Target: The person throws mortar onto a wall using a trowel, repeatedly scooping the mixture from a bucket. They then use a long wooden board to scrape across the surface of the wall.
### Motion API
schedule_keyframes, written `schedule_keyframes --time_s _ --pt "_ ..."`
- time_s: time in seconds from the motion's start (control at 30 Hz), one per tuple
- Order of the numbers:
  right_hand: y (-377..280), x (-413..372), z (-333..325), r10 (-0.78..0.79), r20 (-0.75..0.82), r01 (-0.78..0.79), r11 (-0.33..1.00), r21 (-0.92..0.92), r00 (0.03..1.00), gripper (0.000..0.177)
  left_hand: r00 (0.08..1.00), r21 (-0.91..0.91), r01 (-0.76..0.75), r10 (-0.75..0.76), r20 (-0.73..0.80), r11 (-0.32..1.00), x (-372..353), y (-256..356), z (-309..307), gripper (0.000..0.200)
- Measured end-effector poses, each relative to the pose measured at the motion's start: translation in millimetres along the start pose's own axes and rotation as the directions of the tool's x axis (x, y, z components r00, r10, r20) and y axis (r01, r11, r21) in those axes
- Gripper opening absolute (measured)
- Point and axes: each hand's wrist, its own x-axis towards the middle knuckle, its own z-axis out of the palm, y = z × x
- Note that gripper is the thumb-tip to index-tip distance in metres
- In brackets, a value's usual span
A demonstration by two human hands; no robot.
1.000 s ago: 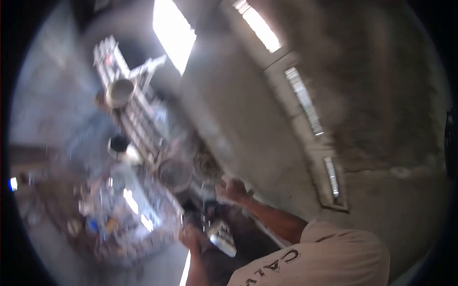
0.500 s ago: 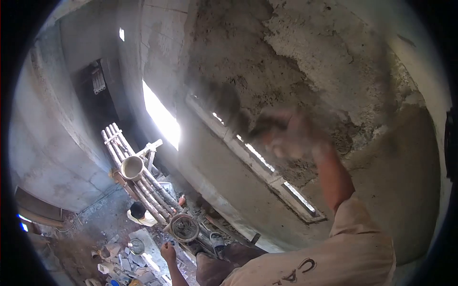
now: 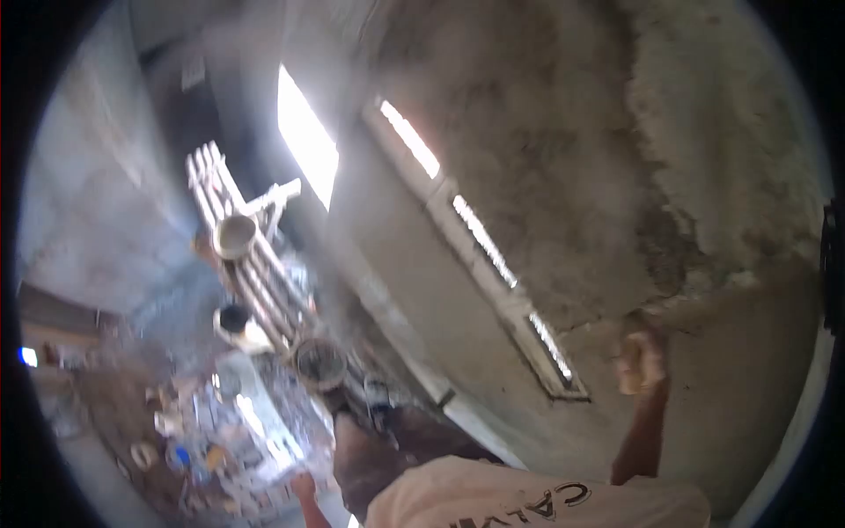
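My right hand is blurred and close to the plastered wall, low and right of the slotted opening. Its fingers are wrapped round what seems to be a trowel, though the blade hardly shows. Wet, darker mortar covers the upper wall beside a rougher, lighter patch. Down at the lower left, my left hand hangs beside my leg, too smeared to make out its fingers. Near my feet stands a bucket with grey mortar in it.
A pole scaffold runs below, carrying a second bucket. A person is low beside it. Rubble and broken pieces litter the floor. Bright light enters through a window opening.
My right hand has swung down and to the right, away from the slotted opening's middle, with the dark trowel shape. My left hand sits lower in view, and the whole view has shifted.
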Motion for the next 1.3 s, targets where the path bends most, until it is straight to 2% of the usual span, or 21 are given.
schedule_keyframes --time_s 0.03,0.07,0.1,0.13,0.17,0.2,0.23,0.3,0.43,0.47,0.5,0.57,0.67,0.77,0.8,0.9,0.97,1.03,1.07,1.17,1.3 --pt "32 28 26 0.080 0.184 -0.039 0.975 -0.218 0.980 0.027 0.987 0.305 -0.125 0.148 -0.055 0.944 -12 -16 18 0.035" --pt "71 58 59 0.215 0.356 -0.049 0.906 -0.421 0.909 0.021 0.996 0.141 0.026 -0.014 -0.084 0.990 -24 -7 23 0.037" --pt "100 63 110 0.446 0.390 -0.218 0.835 -0.504 0.806 0.015 0.991 0.127 -0.125 0.130 -0.027 0.984 -14 -33 45 0.034" --pt "151 74 152 0.432 0.464 -0.027 0.754 -0.656 0.773 0.019 0.998 0.111 0.033 -0.026 -0.064 0.993 -14 2 46 0.031" --pt "203 79 189 0.491 0.481 0.120 0.599 -0.792 0.726 0.025 0.995 0.026 0.087 -0.088 0.038 0.996 2 3 61 0.030" --pt "281 88 214 0.340 0.652 0.384 0.592 -0.708 0.678 0.026 0.980 0.064 0.073 -0.084 0.182 0.995 21 2 83 0.035" --pt "355 97 240 0.166 0.806 0.626 0.549 -0.554 0.568 0.028 0.974 -0.233 0.225 -0.209 0.093 0.946 12 83 59 0.040" --pt "473 83 292 0.228 0.801 0.712 0.370 -0.597 0.553 0.025 0.973 -0.301 0.211 -0.229 -0.025 0.930 18 113 90 0.057" --pt "626 87 412 0.463 0.797 0.868 0.106 -0.485 0.389 0.030 0.869 -0.037 0.494 -0.493 0.050 0.868 26 175 113 0.063" --pt "663 101 444 0.373 0.864 0.915 0.082 -0.394 0.338 0.027 0.875 -0.011 0.484 -0.484 0.017 0.875 32 178 119 0.063" --pt "715 107 465 0.114 0.947 0.953 -0.068 -0.295 0.301 0.024 0.881 0.013 0.473 -0.473 -0.011 0.881 31 176 124 0.063" --pt "800 138 518 -0.391 0.918 0.909 -0.404 -0.105 -0.068 0.019 0.868 0.020 0.495 -0.493 -0.061 0.868 39 171 129 0.062" --pt "823 114 559 0.122 0.959 0.958 -0.161 -0.235 0.256 0.018 0.817 -0.085 0.562 -0.569 -0.099 0.823 46 169 131 0.058" --pt "828 94 522 -0.038 0.977 0.975 0.087 -0.206 0.210 0.017 0.792 -0.207 0.570 -0.598 -0.121 0.796 51 171 123 0.054" --pt "832 84 520 0.068 0.909 0.910 0.033 -0.414 0.411 0.019 0.793 -0.204 0.564 -0.594 -0.136 0.800 54 170 122 0.052" --pt "970 108 496 0.035 0.853 0.848 0.093 -0.522 0.521 0.021 0.806 -0.191 0.536 -0.566 -0.173 0.822 58 169 119 0.049" --pt "973 98 533 -0.002 0.946 0.944 0.063 -0.324 0.325 0.020 0.830 -0.168 0.502 -0.528 -0.183 0.848 60 168 123 0.048" --pt "964 83 566 0.002 0.963 0.946 0.189 -0.263 0.268 0.023 0.848 -0.131 0.476 -0.493 -0.194 0.870 60 166 130 0.048" --pt "958 78 578 0.030 0.948 0.896 0.319 -0.309 0.316 0.025 0.848 -0.127 0.475 -0.491 -0.198 0.871 61 163 133 0.048" --pt "962 75 575 -0.034 0.924 0.813 0.487 -0.318 0.382 0.029 0.850 -0.106 0.477 -0.489 -0.199 0.872 61 160 134 0.047" --pt "911 67 537 0.031 0.907 0.790 0.480 -0.382 0.420 0.026 0.849 -0.092 0.474 -0.483 -0.215 0.875 60 163 136 0.046"
